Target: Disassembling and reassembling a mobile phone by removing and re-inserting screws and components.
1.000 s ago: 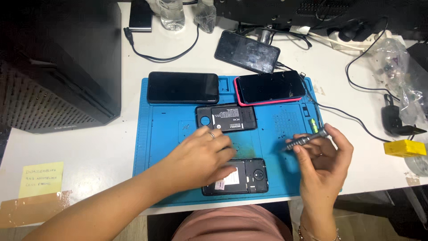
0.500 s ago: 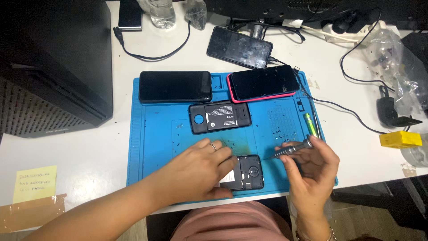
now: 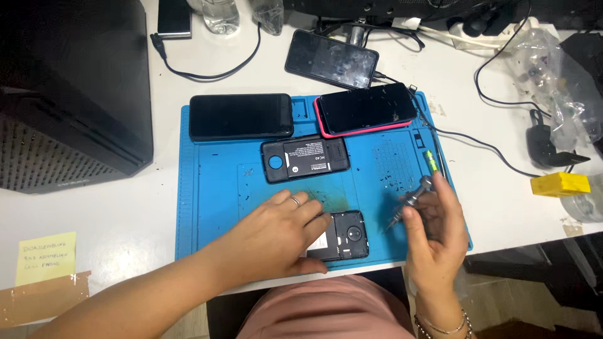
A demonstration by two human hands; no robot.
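Your left hand [image 3: 276,235] presses flat, fingers together, on the small opened black phone [image 3: 342,235] at the bottom middle. Your right hand [image 3: 433,242] pinches a thin grey metal screwdriver [image 3: 411,201]. A yellow paper sticky note [image 3: 46,258] sits at the lower left.

A white desk [image 3: 125,207] under even light, beside a black computer tower [image 3: 69,94].

a white table [image 3: 125,207] carries a blue work mat [image 3: 207,188], a black computer tower [image 3: 69,94] and a yellow sticky note [image 3: 45,258].

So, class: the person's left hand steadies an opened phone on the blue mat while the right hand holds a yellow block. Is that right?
Not quite. In the head view the right hand holds a small screwdriver, not the yellow block, which lies apart on the table. The left hand does steady the opened phone on the blue mat.
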